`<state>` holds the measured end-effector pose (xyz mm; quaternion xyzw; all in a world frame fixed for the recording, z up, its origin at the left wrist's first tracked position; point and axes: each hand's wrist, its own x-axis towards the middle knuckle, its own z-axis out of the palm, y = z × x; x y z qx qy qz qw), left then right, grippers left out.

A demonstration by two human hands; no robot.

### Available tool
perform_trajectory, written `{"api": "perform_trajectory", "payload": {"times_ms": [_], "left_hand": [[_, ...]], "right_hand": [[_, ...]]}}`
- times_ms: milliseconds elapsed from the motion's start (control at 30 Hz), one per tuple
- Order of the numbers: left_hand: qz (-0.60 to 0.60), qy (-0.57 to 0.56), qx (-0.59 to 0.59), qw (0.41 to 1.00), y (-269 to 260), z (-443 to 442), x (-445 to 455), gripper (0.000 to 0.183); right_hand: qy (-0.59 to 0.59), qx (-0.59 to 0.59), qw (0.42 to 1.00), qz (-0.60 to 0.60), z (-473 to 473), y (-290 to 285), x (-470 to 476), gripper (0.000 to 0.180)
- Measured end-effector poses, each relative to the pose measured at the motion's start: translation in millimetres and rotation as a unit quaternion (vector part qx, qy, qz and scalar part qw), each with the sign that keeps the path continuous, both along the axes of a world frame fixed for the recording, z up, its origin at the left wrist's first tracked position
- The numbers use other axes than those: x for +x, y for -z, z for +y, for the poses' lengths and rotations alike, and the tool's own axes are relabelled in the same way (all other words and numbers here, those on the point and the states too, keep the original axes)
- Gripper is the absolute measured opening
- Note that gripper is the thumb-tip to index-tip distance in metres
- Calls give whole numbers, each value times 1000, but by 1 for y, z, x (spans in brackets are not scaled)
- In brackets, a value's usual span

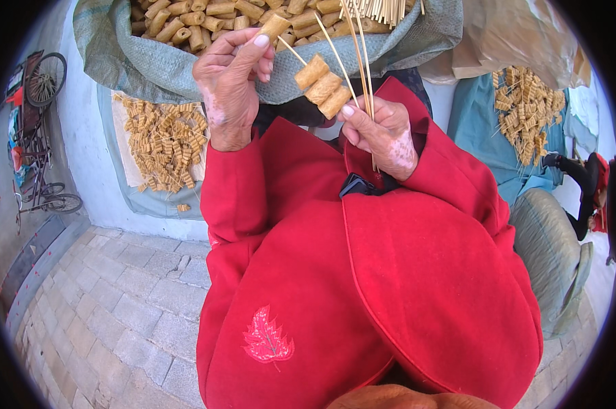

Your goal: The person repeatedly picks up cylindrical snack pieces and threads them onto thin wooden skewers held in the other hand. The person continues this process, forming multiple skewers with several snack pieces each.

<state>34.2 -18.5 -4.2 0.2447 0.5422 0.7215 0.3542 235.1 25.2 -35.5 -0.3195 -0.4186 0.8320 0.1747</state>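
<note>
Between thumb and fingers, my left hand holds one hollow, tan food roll, close to the bare tip of a thin wooden skewer. Three similar rolls sit side by side on that skewer, touching one another. My right hand grips the skewer's lower part together with several bare wooden skewers that fan upward. Beyond both hands, a woven plastic sack with its mouth spread wide holds many loose rolls. A bundle of bare skewers lies on them at the right.
Piles of skewered rolls lie on cloth at the left and right. A full woven sack and a person in dark trousers are at the right. Cycles stand at far left, beyond the brick paving.
</note>
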Motion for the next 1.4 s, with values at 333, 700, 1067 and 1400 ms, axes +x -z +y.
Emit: {"api": "perform_trajectory", "payload": {"times_ms": [333, 700, 1067, 1400], "left_hand": [[62, 47, -69, 995, -2, -5, 19, 16], [190, -27, -119, 974, -5, -15, -1, 17], [680, -20, -216, 700, 25, 8, -26, 22], [745, 23, -191, 639, 21, 8, -28, 16]], "right_hand": [[14, 30, 999, -5, -3, -1, 3, 15], [25, 45, 999, 16, 3, -2, 0, 17], [53, 3, 999, 13, 4, -1, 1, 17], [42, 7, 999, 20, 4, 2, 1, 16]]}}
